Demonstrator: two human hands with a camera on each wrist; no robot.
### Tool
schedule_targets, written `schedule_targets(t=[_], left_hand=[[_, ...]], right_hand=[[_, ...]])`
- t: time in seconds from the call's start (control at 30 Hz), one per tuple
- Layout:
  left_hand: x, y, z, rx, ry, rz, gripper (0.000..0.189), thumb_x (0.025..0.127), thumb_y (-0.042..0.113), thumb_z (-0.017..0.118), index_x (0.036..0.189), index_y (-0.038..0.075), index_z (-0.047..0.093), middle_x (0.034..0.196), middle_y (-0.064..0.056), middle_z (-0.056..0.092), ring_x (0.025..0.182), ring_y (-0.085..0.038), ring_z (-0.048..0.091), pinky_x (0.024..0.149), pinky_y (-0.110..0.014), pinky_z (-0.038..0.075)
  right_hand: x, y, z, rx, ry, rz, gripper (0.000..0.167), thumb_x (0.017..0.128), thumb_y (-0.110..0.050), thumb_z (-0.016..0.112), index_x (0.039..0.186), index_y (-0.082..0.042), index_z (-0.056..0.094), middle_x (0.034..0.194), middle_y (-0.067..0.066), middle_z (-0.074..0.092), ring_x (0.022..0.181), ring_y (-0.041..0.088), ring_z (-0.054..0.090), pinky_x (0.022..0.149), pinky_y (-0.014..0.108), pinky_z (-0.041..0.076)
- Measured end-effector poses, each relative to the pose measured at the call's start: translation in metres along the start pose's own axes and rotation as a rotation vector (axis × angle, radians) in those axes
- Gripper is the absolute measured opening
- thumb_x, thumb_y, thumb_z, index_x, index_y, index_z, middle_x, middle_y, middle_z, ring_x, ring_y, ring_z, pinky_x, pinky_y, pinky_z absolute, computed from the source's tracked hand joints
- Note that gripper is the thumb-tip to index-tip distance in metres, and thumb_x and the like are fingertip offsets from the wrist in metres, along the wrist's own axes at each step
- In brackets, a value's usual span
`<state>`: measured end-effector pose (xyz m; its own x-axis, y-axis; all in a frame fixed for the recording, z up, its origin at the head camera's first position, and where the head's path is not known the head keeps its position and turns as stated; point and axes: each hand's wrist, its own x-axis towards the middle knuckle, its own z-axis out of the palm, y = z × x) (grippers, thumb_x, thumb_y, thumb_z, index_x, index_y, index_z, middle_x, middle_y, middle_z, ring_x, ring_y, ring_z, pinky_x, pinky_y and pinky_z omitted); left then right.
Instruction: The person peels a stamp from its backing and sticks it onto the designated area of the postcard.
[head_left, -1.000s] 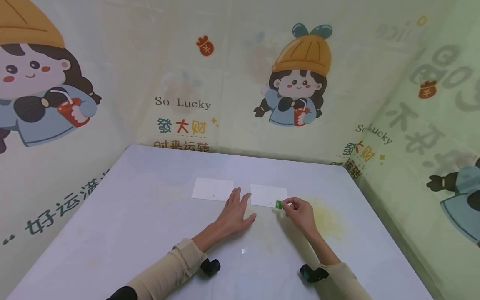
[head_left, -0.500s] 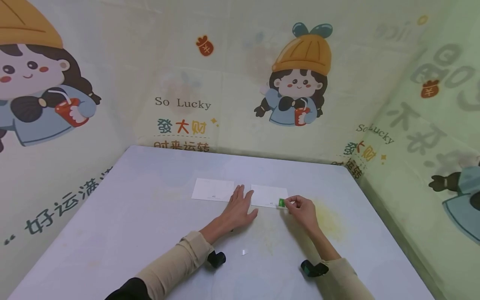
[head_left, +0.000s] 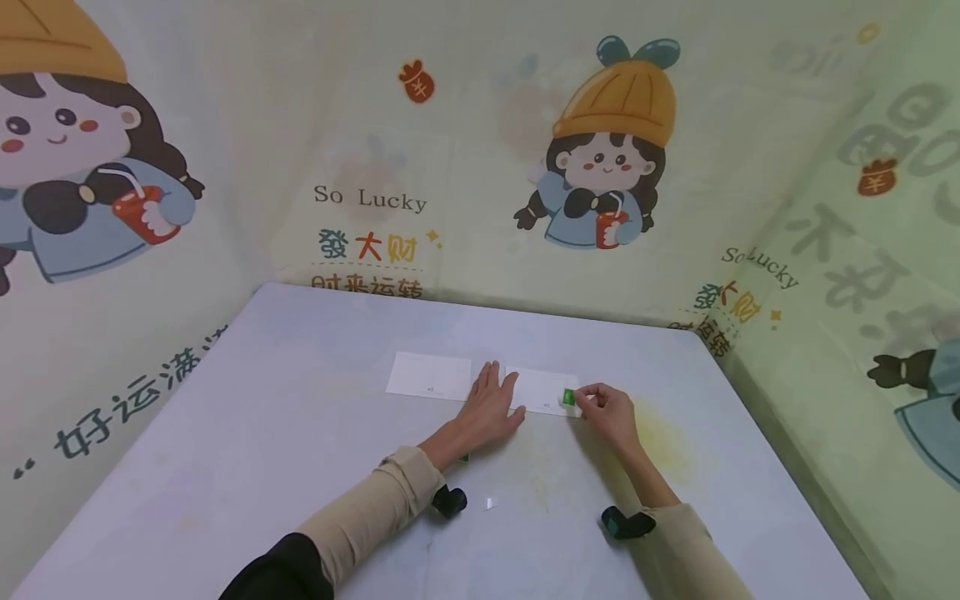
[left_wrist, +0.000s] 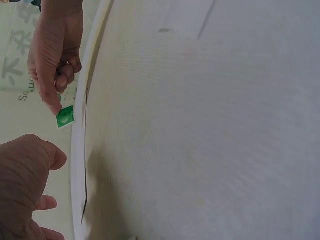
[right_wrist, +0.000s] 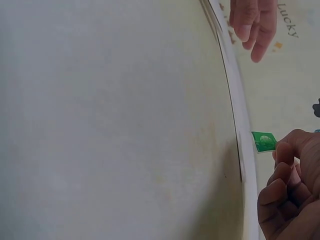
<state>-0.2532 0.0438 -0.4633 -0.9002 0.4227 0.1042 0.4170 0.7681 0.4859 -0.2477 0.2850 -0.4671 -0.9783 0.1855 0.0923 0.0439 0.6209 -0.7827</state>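
My right hand [head_left: 609, 414] pinches a small green stamp [head_left: 569, 397] by its edge between thumb and forefinger. A pale border rims the stamp [right_wrist: 263, 142] in the right wrist view, with a round pale design on it. It hovers over or touches the lower right corner of the right white card [head_left: 536, 387]; I cannot tell which. My left hand [head_left: 489, 411] lies with fingers extended across the gap between that card and the left white card [head_left: 427, 375]. Each card bears a tiny printed mark near its bottom edge. In the left wrist view the right hand [left_wrist: 55, 55] holds the stamp [left_wrist: 65, 116] above the surface.
The white table [head_left: 300, 467] has a yellowish stain right of the cards. A little clear or pale scrap [head_left: 491, 503] lies in front of the hands. A green bit [head_left: 465, 457] shows beneath the left wrist. Cartoon-printed cloth [head_left: 480, 167] walls in the table's back and sides.
The right hand has shifted the stamp slightly right and up over the right card's corner. My left hand has slid a little right, baring the green bit under its wrist.
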Motion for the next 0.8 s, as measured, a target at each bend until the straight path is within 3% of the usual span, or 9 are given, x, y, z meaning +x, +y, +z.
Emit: schedule_targets(t=[0.4, 0.8], left_hand=[[0.009, 0.001, 0.0, 0.02, -0.032, -0.04, 0.06, 0.104, 0.034, 0.055, 0.154, 0.004, 0.04, 0.163, -0.03, 0.022, 0.154, -0.043, 0.016, 0.123, -0.051, 0.023], [0.013, -0.002, 0.002, 0.056, -0.055, -0.073, 0.059, 0.104, 0.035, 0.057, 0.153, 0.006, 0.042, 0.16, -0.025, 0.03, 0.152, -0.04, 0.024, 0.122, -0.05, 0.026]], right_hand=[[0.017, 0.002, -0.003, -0.017, -0.015, 0.072, 0.026, 0.099, -0.024, 0.067, 0.109, -0.001, 0.071, 0.069, 0.005, 0.061, 0.061, 0.018, 0.049, 0.05, 0.025, 0.037], [0.034, 0.009, -0.003, -0.073, -0.006, 0.035, 0.024, 0.098, -0.022, 0.068, 0.106, 0.0, 0.072, 0.069, 0.006, 0.061, 0.061, 0.018, 0.049, 0.049, 0.024, 0.036]])
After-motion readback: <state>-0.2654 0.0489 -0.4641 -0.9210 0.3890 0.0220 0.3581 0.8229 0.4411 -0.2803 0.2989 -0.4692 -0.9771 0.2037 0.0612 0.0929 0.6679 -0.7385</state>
